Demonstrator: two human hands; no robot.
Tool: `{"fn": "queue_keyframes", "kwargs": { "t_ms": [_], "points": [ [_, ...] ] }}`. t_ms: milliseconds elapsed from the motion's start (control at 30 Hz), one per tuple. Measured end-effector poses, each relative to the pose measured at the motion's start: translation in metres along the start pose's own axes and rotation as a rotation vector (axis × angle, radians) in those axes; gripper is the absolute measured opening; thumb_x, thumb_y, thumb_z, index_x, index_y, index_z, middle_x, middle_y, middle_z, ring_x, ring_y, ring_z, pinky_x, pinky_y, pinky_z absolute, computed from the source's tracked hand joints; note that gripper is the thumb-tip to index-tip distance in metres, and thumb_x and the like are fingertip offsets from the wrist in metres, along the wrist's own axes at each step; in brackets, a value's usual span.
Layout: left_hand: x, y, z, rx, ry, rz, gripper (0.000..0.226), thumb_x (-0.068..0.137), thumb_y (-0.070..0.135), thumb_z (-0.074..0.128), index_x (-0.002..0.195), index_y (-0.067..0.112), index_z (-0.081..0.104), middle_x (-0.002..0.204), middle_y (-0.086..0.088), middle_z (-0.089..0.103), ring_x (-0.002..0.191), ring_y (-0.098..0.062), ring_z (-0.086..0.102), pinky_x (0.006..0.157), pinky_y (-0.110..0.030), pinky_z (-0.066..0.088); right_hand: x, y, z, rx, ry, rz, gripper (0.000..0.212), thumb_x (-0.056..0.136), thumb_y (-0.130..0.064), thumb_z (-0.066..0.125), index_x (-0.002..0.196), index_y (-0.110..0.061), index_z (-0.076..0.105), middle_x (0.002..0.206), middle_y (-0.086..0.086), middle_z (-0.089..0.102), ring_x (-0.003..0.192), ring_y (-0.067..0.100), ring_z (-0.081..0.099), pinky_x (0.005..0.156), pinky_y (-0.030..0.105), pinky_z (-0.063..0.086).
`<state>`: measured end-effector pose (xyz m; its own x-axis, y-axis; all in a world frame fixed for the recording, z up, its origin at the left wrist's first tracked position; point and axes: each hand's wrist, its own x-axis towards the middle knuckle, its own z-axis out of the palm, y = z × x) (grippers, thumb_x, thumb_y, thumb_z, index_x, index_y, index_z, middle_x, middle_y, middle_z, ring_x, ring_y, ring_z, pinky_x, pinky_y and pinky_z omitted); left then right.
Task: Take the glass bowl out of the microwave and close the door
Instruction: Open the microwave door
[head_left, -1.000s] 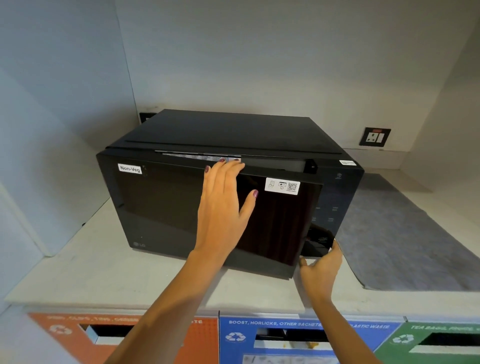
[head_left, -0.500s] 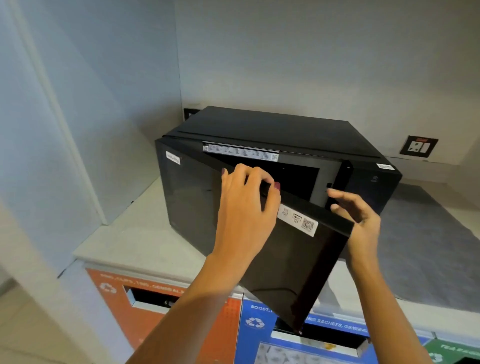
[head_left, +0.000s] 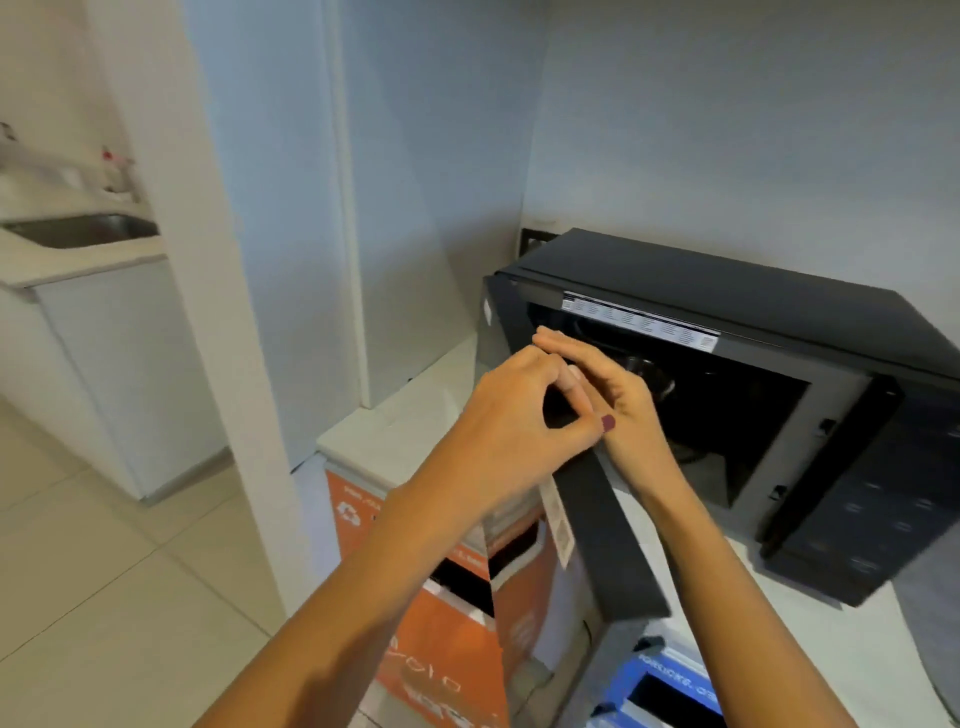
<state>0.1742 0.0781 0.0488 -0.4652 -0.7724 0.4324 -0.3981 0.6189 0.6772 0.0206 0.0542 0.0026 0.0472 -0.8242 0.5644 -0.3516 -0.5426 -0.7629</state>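
One door (head_left: 613, 545) edge pinched by left fingers (head_left: 571, 384); right fingers (head_left: 566, 345) straight, glass bowl (head_left: 655, 379) just behind.

your glass bowl (head_left: 649, 371) mostly hidden behind your right hand (head_left: 631, 415), door (head_left: 613, 551) top edge partly buried under your left hand (head_left: 511, 423) fingers, label strip (head_left: 641, 323) just above your fingertips too tiny to read, sink (head_left: 83, 231) way left of them blurry, blue bin (head_left: 670, 680) below cut off

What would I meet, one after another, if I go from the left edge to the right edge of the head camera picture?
Sink → white pillar → orange bin → right hand → microwave control panel.
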Motion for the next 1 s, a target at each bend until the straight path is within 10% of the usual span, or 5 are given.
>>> {"fn": "queue_keyframes", "kwargs": {
  "t_ms": [200, 533, 700, 1000],
  "points": [
    [-0.016, -0.016, -0.042, 0.034, -0.063, -0.079, 0.01, 0.081, 0.029, 0.07, 0.087, 0.025, 0.063, 0.105, 0.013, 0.061, 0.1, -0.002, 0.056, 0.087, -0.021, 0.044, 0.018, 0.0, 0.04, -0.096, -0.074, -0.017, 0.035, 0.099, -0.032, 0.04, 0.129, -0.028, 0.059, 0.148, -0.01, 0.045, 0.144, 0.003, 0.027, 0.12, 0.044, 0.024],
    [-0.029, -0.029, -0.106, 0.216, -0.251, -0.205, 0.046, 0.076, 0.027, 0.077, 0.115, 0.032, 0.054, 0.115, 0.018, 0.06, 0.102, 0.014, 0.049, 0.082, 0.007, 0.03, 0.026, 0.005, 0.093, -0.221, -0.012, -0.102, 0.035, 0.101, -0.033, 0.036, 0.131, -0.025, 0.053, 0.144, -0.011, 0.044, 0.146, 0.005, 0.02, 0.122, 0.044, 0.018],
    [-0.039, -0.019, -0.098, 0.432, -0.213, -0.257, 0.053, 0.087, 0.043, 0.06, 0.136, 0.035, 0.041, 0.136, 0.015, 0.05, 0.123, -0.008, 0.048, 0.104, -0.027, 0.038, 0.031, 0.0, 0.11, -0.288, 0.065, -0.093, 0.035, 0.101, -0.032, 0.036, 0.129, -0.025, 0.055, 0.142, -0.01, 0.047, 0.144, 0.005, 0.024, 0.11, 0.005, 0.014],
    [-0.044, -0.046, -0.039, 1.003, 0.28, -0.385, 0.063, 0.103, 0.03, 0.03, 0.149, 0.013, -0.009, 0.162, -0.004, 0.0, 0.148, -0.027, -0.004, 0.119, -0.044, 0.001, 0.038, 0.005, 0.127, -0.351, 0.098, -0.096, 0.036, 0.1, -0.03, 0.037, 0.132, -0.024, 0.053, 0.145, -0.005, 0.047, 0.145, 0.012, 0.025, 0.116, 0.023, 0.019]
  ]
}}
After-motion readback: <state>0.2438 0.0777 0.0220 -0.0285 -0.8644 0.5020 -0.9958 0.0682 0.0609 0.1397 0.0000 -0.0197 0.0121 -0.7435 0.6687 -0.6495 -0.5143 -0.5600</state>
